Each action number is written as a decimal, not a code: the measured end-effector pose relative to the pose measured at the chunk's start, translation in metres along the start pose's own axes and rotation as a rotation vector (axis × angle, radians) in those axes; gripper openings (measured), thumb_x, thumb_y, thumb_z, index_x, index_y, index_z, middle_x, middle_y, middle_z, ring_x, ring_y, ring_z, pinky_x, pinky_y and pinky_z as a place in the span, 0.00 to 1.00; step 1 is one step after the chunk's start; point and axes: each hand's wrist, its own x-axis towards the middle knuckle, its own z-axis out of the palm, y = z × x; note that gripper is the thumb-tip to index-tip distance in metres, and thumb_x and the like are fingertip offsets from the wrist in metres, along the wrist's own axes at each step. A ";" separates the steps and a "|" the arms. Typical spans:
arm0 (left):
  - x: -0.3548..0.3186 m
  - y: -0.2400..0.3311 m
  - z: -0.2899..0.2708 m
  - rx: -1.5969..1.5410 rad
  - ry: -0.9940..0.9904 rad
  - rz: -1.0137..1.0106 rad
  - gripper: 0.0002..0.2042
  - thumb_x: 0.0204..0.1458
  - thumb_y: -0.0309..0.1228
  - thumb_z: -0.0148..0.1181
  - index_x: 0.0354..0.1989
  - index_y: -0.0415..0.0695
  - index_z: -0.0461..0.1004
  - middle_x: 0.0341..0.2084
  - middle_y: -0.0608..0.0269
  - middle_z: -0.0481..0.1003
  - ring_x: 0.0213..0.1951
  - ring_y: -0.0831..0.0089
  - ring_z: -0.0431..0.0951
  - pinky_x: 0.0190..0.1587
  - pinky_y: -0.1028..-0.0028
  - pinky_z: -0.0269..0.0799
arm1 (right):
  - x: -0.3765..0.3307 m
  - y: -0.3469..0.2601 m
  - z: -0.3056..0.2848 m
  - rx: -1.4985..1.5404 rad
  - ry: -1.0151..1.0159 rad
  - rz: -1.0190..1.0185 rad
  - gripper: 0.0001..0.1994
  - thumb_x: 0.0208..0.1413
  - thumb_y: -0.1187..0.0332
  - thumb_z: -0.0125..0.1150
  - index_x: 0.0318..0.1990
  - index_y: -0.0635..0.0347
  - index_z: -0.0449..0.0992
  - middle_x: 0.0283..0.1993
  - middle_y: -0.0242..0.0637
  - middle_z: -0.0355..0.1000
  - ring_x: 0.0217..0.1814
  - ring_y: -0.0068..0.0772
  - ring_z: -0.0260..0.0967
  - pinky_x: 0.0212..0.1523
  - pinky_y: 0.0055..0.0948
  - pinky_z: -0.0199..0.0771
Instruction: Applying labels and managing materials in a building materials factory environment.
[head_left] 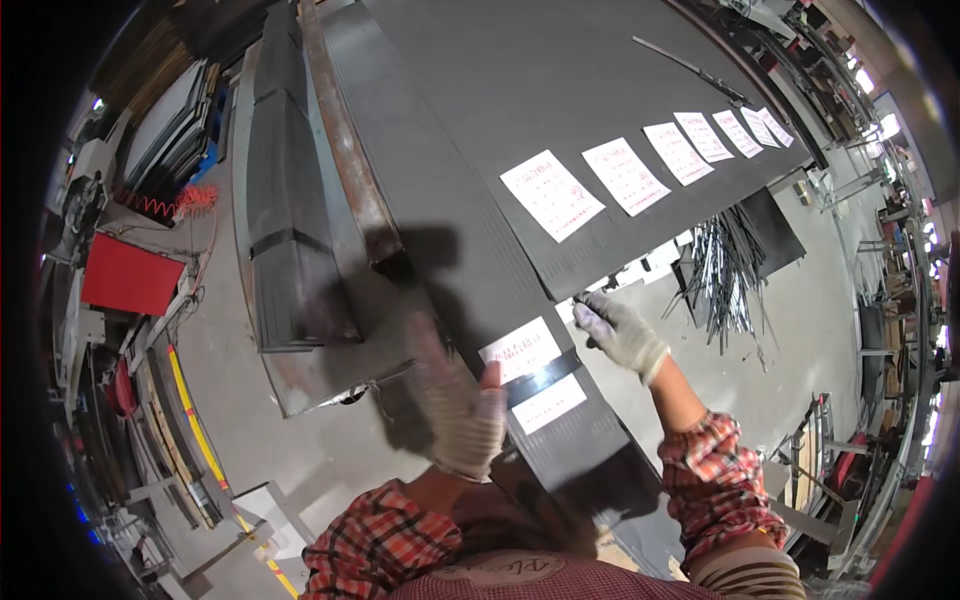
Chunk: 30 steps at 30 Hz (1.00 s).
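A long stack of dark flat strips [590, 440] runs away from me, with a shiny band [541, 379] across it. Under the band lies a white paper label [519, 347], showing above and below it. My left hand [458, 405], in a pale knitted glove, is blurred by motion just left of the label; its thumb stands apart from the fingers. At the stack's right edge, my gloved right hand [622, 335] has its fingers curled together. Something small and dark shows at its fingertips, too little to name.
Several white paper labels [552, 196] lie in a row on the wide dark sheet stack [480, 90]. A long thin tool [690, 68] rests beyond them. Loose strapping strips [728, 265] hang at the right. Another banded stack [290, 200] and a rusty beam [345, 150] stand left.
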 end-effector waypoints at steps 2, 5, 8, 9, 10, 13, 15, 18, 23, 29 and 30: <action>-0.033 -0.008 0.027 -0.260 0.061 -0.141 0.41 0.52 0.32 0.53 0.65 0.33 0.29 0.56 0.47 0.57 0.57 0.60 0.59 0.60 0.63 0.54 | -0.055 -0.037 0.007 -0.233 -0.093 -0.223 0.33 0.52 0.40 0.50 0.48 0.66 0.72 0.41 0.50 0.72 0.43 0.50 0.70 0.46 0.37 0.68; -0.099 0.015 0.004 -0.270 -0.389 -0.014 0.41 0.52 0.35 0.55 0.65 0.34 0.33 0.54 0.49 0.59 0.53 0.63 0.62 0.56 0.67 0.58 | -0.115 -0.014 -0.028 -0.639 -0.402 -0.097 0.35 0.48 0.37 0.54 0.48 0.63 0.70 0.42 0.48 0.72 0.46 0.46 0.70 0.50 0.34 0.67; -0.116 0.004 -0.034 -0.307 -0.643 -0.201 0.37 0.49 0.32 0.59 0.63 0.33 0.45 0.52 0.46 0.62 0.52 0.63 0.65 0.52 0.68 0.65 | -0.147 -0.033 -0.057 -0.503 -0.495 0.145 0.34 0.45 0.38 0.58 0.49 0.60 0.70 0.41 0.46 0.72 0.46 0.41 0.70 0.48 0.32 0.68; -0.116 0.003 -0.042 -0.621 -0.687 -0.542 0.35 0.47 0.32 0.62 0.61 0.31 0.51 0.53 0.41 0.61 0.53 0.60 0.66 0.51 0.66 0.69 | -0.153 -0.039 -0.060 -0.247 -0.394 0.193 0.34 0.44 0.40 0.61 0.50 0.59 0.70 0.40 0.45 0.72 0.45 0.36 0.70 0.47 0.30 0.69; -0.101 -0.002 -0.038 -0.209 -0.383 -0.215 0.27 0.43 0.25 0.66 0.52 0.35 0.62 0.46 0.49 0.67 0.46 0.68 0.71 0.41 0.72 0.74 | -0.137 -0.067 -0.058 -0.123 -0.358 0.003 0.34 0.42 0.45 0.66 0.54 0.56 0.67 0.37 0.40 0.72 0.39 0.27 0.69 0.41 0.27 0.71; -0.027 0.070 -0.043 -0.537 0.070 -0.026 0.19 0.40 0.19 0.66 0.40 0.41 0.67 0.27 0.66 0.72 0.27 0.82 0.70 0.31 0.80 0.68 | -0.107 -0.142 -0.021 -0.029 -0.652 -0.532 0.40 0.43 0.43 0.65 0.60 0.56 0.59 0.42 0.39 0.69 0.33 0.31 0.68 0.35 0.29 0.69; -0.014 0.100 -0.081 -0.536 -0.021 -0.045 0.15 0.41 0.19 0.65 0.37 0.40 0.69 0.26 0.67 0.72 0.26 0.82 0.69 0.31 0.80 0.68 | -0.077 -0.158 -0.002 0.044 -0.672 -1.022 0.40 0.45 0.46 0.65 0.62 0.56 0.57 0.36 0.38 0.71 0.31 0.30 0.69 0.33 0.31 0.69; -0.015 0.055 -0.105 -0.549 -0.096 -0.244 0.08 0.43 0.21 0.64 0.31 0.40 0.72 0.24 0.68 0.73 0.24 0.82 0.68 0.29 0.79 0.66 | -0.064 -0.177 -0.056 0.141 -0.874 -0.698 0.32 0.45 0.59 0.68 0.56 0.66 0.66 0.39 0.42 0.76 0.35 0.26 0.75 0.35 0.25 0.74; -0.017 -0.080 -0.022 -0.381 -0.155 -0.480 0.08 0.48 0.30 0.61 0.34 0.40 0.74 0.21 0.72 0.71 0.23 0.84 0.67 0.25 0.79 0.64 | 0.048 0.033 -0.036 0.014 -0.720 -0.078 0.21 0.56 0.57 0.57 0.49 0.66 0.72 0.42 0.37 0.75 0.39 0.27 0.72 0.40 0.25 0.72; -0.042 -0.167 0.058 -0.673 -0.336 -0.149 0.22 0.48 0.50 0.60 0.42 0.45 0.72 0.27 0.78 0.68 0.19 0.87 0.58 0.20 0.82 0.54 | 0.030 0.104 0.043 0.556 -0.466 -0.101 0.33 0.58 0.47 0.50 0.60 0.68 0.58 0.58 0.41 0.64 0.57 0.34 0.62 0.56 0.26 0.62; -0.037 -0.163 0.056 -0.689 -0.349 -0.143 0.22 0.48 0.50 0.60 0.42 0.45 0.72 0.27 0.78 0.68 0.19 0.87 0.58 0.20 0.82 0.54 | 0.008 0.050 0.019 0.917 -0.693 0.086 0.34 0.58 0.47 0.49 0.61 0.68 0.57 0.58 0.42 0.64 0.58 0.36 0.62 0.57 0.27 0.61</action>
